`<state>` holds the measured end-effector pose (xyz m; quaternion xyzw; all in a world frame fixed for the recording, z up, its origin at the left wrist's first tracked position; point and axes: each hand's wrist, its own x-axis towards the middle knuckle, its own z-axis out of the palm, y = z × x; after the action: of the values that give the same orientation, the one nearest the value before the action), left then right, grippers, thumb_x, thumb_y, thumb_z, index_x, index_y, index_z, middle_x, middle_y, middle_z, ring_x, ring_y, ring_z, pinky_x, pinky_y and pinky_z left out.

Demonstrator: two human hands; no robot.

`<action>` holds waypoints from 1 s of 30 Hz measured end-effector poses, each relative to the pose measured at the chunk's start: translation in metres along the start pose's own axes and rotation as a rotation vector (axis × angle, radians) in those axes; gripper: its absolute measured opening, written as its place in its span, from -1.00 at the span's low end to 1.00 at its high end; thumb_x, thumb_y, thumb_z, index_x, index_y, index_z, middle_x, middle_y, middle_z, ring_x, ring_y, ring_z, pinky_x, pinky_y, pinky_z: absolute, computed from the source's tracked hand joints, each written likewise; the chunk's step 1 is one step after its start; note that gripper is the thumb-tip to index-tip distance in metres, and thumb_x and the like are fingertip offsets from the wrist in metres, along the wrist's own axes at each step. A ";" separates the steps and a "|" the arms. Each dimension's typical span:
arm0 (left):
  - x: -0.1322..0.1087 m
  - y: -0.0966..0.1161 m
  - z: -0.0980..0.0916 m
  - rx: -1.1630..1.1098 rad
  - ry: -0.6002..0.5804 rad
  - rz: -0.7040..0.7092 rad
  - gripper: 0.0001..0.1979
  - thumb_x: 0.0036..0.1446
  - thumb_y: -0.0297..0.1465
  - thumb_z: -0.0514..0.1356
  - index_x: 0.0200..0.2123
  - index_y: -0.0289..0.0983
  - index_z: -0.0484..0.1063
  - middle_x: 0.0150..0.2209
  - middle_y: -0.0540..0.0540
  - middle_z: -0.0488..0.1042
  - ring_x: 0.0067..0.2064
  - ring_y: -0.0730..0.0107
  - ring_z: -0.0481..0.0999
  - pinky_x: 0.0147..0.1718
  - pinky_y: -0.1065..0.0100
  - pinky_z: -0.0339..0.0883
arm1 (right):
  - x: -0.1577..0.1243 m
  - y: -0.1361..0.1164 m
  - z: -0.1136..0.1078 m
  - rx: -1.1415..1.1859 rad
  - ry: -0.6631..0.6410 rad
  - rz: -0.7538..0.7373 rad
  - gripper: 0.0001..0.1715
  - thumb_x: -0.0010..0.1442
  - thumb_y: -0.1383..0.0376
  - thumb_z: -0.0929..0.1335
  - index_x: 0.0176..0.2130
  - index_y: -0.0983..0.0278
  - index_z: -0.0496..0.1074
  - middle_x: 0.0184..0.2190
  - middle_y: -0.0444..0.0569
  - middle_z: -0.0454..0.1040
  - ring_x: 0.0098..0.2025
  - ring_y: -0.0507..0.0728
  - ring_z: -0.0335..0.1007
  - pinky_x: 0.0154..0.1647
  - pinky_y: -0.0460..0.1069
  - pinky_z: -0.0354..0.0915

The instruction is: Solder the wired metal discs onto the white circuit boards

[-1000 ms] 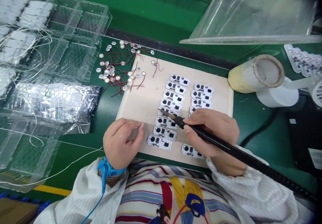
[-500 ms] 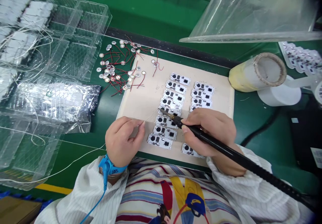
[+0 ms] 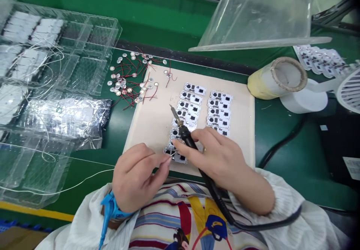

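Note:
My left hand (image 3: 137,177), with a blue wrist strap (image 3: 115,208), pinches a thin, pale solder wire (image 3: 84,178). The wire's short end pokes out over the lowest white circuit board (image 3: 180,158) of the left column. My right hand (image 3: 221,158) holds a black soldering iron (image 3: 185,133), its tip pointing up and away, over the pale mat (image 3: 152,119) left of the boards. My right forefinger reaches towards the lower boards beside my left fingertips; whether it touches one I cannot tell. A second column of circuit boards (image 3: 219,112) lies to the right, partly behind my right hand.
Small metal discs with red wires (image 3: 123,83) lie scattered at the mat's upper left. Clear trays (image 3: 92,70) and a silvery bag (image 3: 70,117) are at left. A yellowish cylinder (image 3: 261,83), a white fan (image 3: 351,89) and a clear hood (image 3: 253,21) stand at right.
The iron's tip has lifted off the left column's boards and swung up and left. Both hands have come closer together, over the lower boards. The view has shifted slightly.

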<state>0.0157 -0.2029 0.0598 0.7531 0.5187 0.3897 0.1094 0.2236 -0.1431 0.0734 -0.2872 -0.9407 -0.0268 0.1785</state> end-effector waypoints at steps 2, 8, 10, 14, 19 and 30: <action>-0.002 0.001 0.001 -0.034 -0.039 0.003 -0.87 0.06 -0.58 0.28 -0.29 -0.31 0.45 -0.47 -0.04 0.49 -0.45 0.47 0.42 -0.43 0.40 0.39 | -0.001 -0.002 0.004 -0.010 0.017 -0.022 -0.73 0.20 0.48 0.26 -0.21 0.23 0.48 -0.40 0.05 0.41 -0.37 0.16 0.33 -0.48 -0.02 0.22; -0.006 0.004 0.005 -0.056 -0.098 -0.005 -0.84 0.06 -0.60 0.26 -0.28 -0.28 0.46 -0.45 -0.03 0.51 -0.44 0.48 0.44 -0.42 0.41 0.40 | -0.033 0.010 0.001 0.069 0.060 0.139 -0.76 0.23 0.43 0.28 -0.22 0.17 0.49 -0.36 -0.03 0.42 -0.39 0.12 0.32 -0.47 -0.03 0.25; -0.002 0.006 0.009 -0.012 -0.064 -0.026 -0.88 0.06 -0.58 0.27 -0.33 -0.27 0.45 -0.50 0.01 0.47 -0.48 0.50 0.41 -0.46 0.43 0.37 | -0.048 0.018 -0.004 0.130 0.132 0.287 -0.82 0.22 0.38 0.34 -0.20 0.15 0.49 -0.39 -0.09 0.39 -0.45 0.06 0.31 -0.54 -0.06 0.22; 0.009 0.010 0.025 0.085 -0.043 -0.015 -0.92 0.07 -0.52 0.27 -0.37 -0.24 0.45 -0.54 0.03 0.45 -0.50 0.49 0.41 -0.51 0.43 0.33 | -0.075 0.039 -0.015 0.343 0.327 0.598 -0.74 0.11 0.35 0.44 -0.15 0.15 0.49 -0.36 -0.09 0.47 -0.40 0.08 0.42 -0.44 -0.03 0.33; 0.018 0.011 0.051 0.142 -0.047 0.025 -0.95 0.08 -0.51 0.25 -0.39 -0.26 0.46 -0.52 -0.02 0.48 -0.47 0.45 0.46 -0.46 0.42 0.35 | -0.094 0.065 -0.018 0.493 0.394 0.719 -0.85 0.03 0.34 0.47 -0.35 0.17 0.45 -0.45 -0.10 0.48 -0.46 0.13 0.42 -0.55 0.01 0.32; 0.016 0.008 0.059 0.210 -0.093 0.012 -0.96 0.06 -0.48 0.24 -0.43 -0.27 0.47 -0.52 -0.01 0.48 -0.46 0.42 0.46 -0.43 0.39 0.35 | -0.072 0.071 -0.011 0.582 0.326 0.491 -0.87 0.03 0.42 0.40 -0.44 0.20 0.39 -0.55 -0.15 0.43 -0.56 0.06 0.36 -0.61 -0.02 0.26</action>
<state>0.0656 -0.1780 0.0324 0.7808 0.5464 0.2986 0.0516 0.3215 -0.1233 0.0543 -0.4328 -0.7718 0.2385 0.4001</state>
